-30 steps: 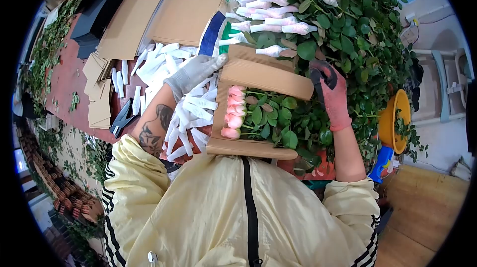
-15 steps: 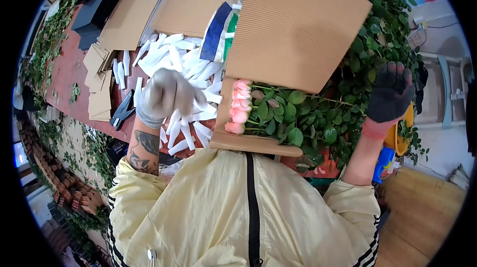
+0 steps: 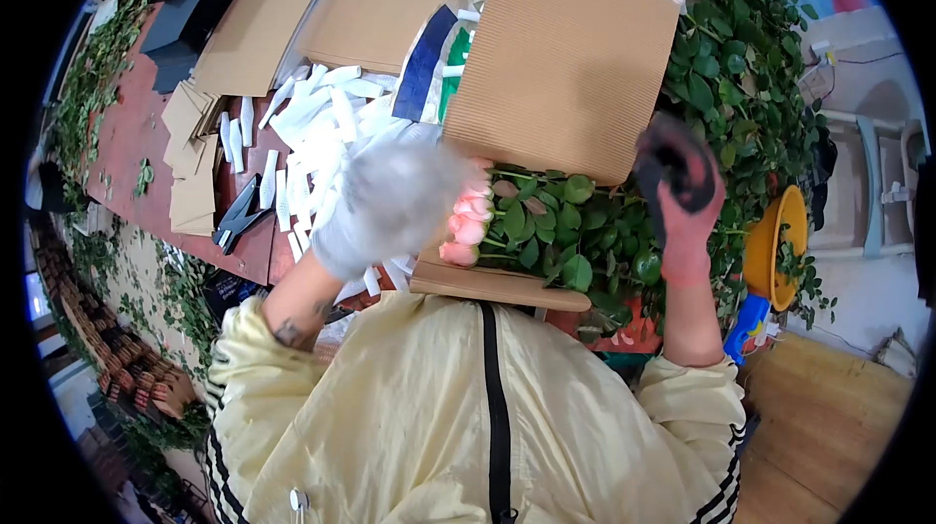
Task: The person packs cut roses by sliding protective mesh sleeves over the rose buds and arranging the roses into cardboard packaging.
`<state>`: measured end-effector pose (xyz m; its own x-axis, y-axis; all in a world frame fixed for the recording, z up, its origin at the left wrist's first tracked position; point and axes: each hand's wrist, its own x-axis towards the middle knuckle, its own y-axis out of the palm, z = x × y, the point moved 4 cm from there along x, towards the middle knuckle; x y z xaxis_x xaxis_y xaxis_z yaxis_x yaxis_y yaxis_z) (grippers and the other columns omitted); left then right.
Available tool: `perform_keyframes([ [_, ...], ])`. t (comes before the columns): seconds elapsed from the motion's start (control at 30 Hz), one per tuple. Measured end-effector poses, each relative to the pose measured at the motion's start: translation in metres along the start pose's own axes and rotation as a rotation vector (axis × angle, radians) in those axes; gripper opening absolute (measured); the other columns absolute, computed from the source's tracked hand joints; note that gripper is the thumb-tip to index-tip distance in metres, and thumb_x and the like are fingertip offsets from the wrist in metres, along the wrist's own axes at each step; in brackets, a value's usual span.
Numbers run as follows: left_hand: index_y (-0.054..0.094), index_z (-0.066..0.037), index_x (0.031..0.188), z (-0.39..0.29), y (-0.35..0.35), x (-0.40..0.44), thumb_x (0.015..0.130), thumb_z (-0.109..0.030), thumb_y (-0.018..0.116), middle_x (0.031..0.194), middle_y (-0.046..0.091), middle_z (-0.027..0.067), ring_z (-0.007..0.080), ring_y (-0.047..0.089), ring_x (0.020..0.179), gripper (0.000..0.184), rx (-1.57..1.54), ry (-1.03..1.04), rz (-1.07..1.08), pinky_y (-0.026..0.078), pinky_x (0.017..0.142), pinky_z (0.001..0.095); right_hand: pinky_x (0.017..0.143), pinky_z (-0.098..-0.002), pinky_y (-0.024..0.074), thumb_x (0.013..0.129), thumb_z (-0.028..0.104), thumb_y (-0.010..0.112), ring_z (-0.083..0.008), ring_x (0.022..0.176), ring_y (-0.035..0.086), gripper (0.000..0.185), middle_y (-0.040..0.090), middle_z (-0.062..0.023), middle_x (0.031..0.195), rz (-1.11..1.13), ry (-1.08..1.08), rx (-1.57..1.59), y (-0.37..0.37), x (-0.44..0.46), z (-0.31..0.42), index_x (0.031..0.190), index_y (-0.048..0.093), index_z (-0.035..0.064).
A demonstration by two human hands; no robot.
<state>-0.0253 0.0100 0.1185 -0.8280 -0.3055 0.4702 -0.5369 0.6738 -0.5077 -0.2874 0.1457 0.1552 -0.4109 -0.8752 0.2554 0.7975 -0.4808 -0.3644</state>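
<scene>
My left hand, in a white glove, is smeared by motion over the white foam sleeves, beside the pink roses. Its fingers cannot be made out. The roses lie in a row on brown cardboard, heads to the left and leafy stems to the right. A corrugated cardboard flap stands over the far part of them. At its lower right corner my right hand, in a black and pink glove, has its fingers curled towards the thumb. Whether it grips anything is hidden.
A stapler-like black tool and small cardboard pieces lie at the left. Cut foliage is heaped along the right. A yellow basin and a blue object are at the right edge.
My left hand has moved right towards the rose heads. My right hand has swung left to the flap, its fingers now curled. The flap's right edge has shifted left.
</scene>
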Motion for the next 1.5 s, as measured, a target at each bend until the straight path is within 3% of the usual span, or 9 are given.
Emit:
perform_keyframes([
  [0.07, 0.059, -0.001, 0.113, -0.002, 0.028, -0.012, 0.078, -0.008, 0.056, 0.111, 0.064, 0.0120, 0.0270, 0.063, 0.094, 0.036, 0.059, 0.007, 0.191, 0.049, 0.079, 0.0349, 0.091, -0.0373, 0.0453, 0.073, 0.016, 0.074, -0.0261, 0.094, 0.060, 0.050, 0.060, -0.0116, 0.110, 0.163, -0.402, -0.170, 0.015, -0.022, -0.002, 0.117, 0.055, 0.0023],
  [0.2, 0.063, -0.009, 0.112, 0.030, 0.064, -0.040, 0.073, -0.008, 0.052, 0.111, 0.065, 0.0062, 0.0264, 0.065, 0.086, 0.040, 0.245, -0.202, 0.580, 0.051, 0.075, 0.0351, 0.083, -0.0340, 0.0443, 0.070, 0.034, 0.070, -0.0220, 0.094, 0.060, 0.035, 0.062, -0.0033, 0.103, 0.737, -0.158, -0.733, 0.092, -0.048, -0.009, 0.101, 0.066, 0.0167],
  [0.37, 0.059, -0.017, 0.122, 0.039, 0.062, -0.046, 0.074, -0.011, 0.051, 0.115, 0.064, 0.0062, 0.0266, 0.065, 0.089, 0.049, 0.239, -0.287, 0.695, 0.051, 0.076, 0.0357, 0.067, -0.0378, 0.0452, 0.075, 0.035, 0.062, -0.0226, 0.080, 0.060, 0.027, 0.059, -0.0029, 0.082, 0.672, -0.475, -0.945, 0.127, -0.069, -0.053, 0.093, 0.058, 0.0145],
  [0.5, 0.058, -0.021, 0.126, 0.035, 0.054, -0.037, 0.075, -0.012, 0.051, 0.114, 0.064, 0.0049, 0.0260, 0.064, 0.089, 0.052, 0.266, -0.407, 0.862, 0.050, 0.077, 0.0367, 0.068, -0.0365, 0.0453, 0.075, 0.034, 0.063, -0.0221, 0.081, 0.061, 0.027, 0.057, -0.0044, 0.082, 0.921, -0.314, -1.016, 0.145, -0.061, -0.054, 0.090, 0.056, 0.0127],
  [0.6, 0.058, -0.020, 0.125, 0.043, 0.057, -0.044, 0.075, -0.012, 0.050, 0.113, 0.064, 0.0055, 0.0266, 0.063, 0.088, 0.051, 0.194, -0.169, 0.578, 0.050, 0.076, 0.0371, 0.072, -0.0352, 0.0454, 0.074, 0.033, 0.063, -0.0218, 0.083, 0.060, 0.028, 0.056, -0.0061, 0.085, 0.899, -0.368, -0.989, 0.143, -0.063, -0.054, 0.090, 0.054, 0.0112],
  [0.8, 0.060, -0.017, 0.120, 0.050, 0.060, -0.052, 0.074, -0.011, 0.050, 0.108, 0.065, 0.0071, 0.0278, 0.063, 0.086, 0.047, 0.223, -0.277, 0.698, 0.049, 0.074, 0.0383, 0.076, -0.0341, 0.0457, 0.075, 0.032, 0.063, -0.0227, 0.083, 0.060, 0.031, 0.057, -0.0064, 0.090, 0.880, -0.550, -0.985, 0.148, -0.070, -0.069, 0.095, 0.055, 0.0107],
  [1.07, 0.062, -0.015, 0.113, 0.043, 0.057, -0.049, 0.073, -0.008, 0.050, 0.102, 0.066, 0.0103, 0.0293, 0.063, 0.086, 0.043, 0.199, -0.369, 0.739, 0.049, 0.075, 0.0396, 0.069, -0.0374, 0.0476, 0.072, 0.035, 0.067, -0.0228, 0.084, 0.060, 0.029, 0.059, -0.0052, 0.088, 0.770, -0.106, -1.034, 0.131, -0.044, -0.059, 0.090, 0.057, 0.0133],
  [1.23, 0.062, -0.016, 0.114, 0.047, 0.061, -0.055, 0.073, -0.007, 0.050, 0.101, 0.066, 0.0111, 0.0298, 0.063, 0.086, 0.044, 0.178, -0.352, 0.714, 0.049, 0.076, 0.0402, 0.067, -0.0354, 0.0481, 0.077, 0.030, 0.061, -0.0232, 0.080, 0.061, 0.023, 0.058, -0.0066, 0.088, 0.725, -0.373, -1.011, 0.143, -0.046, -0.058, 0.090, 0.055, 0.0112],
  [1.5, 0.059, -0.018, 0.113, 0.040, 0.054, -0.036, 0.077, -0.019, 0.055, 0.085, 0.066, 0.0073, 0.0264, 0.064, 0.071, 0.036, 0.317, -0.208, 0.571, 0.044, 0.078, 0.0384, 0.072, -0.0349, 0.0486, 0.076, 0.027, 0.064, -0.0233, 0.084, 0.061, 0.025, 0.058, -0.0069, 0.090, 0.848, -0.289, -1.096, 0.151, -0.043, -0.064, 0.092, 0.055, 0.0109],
])
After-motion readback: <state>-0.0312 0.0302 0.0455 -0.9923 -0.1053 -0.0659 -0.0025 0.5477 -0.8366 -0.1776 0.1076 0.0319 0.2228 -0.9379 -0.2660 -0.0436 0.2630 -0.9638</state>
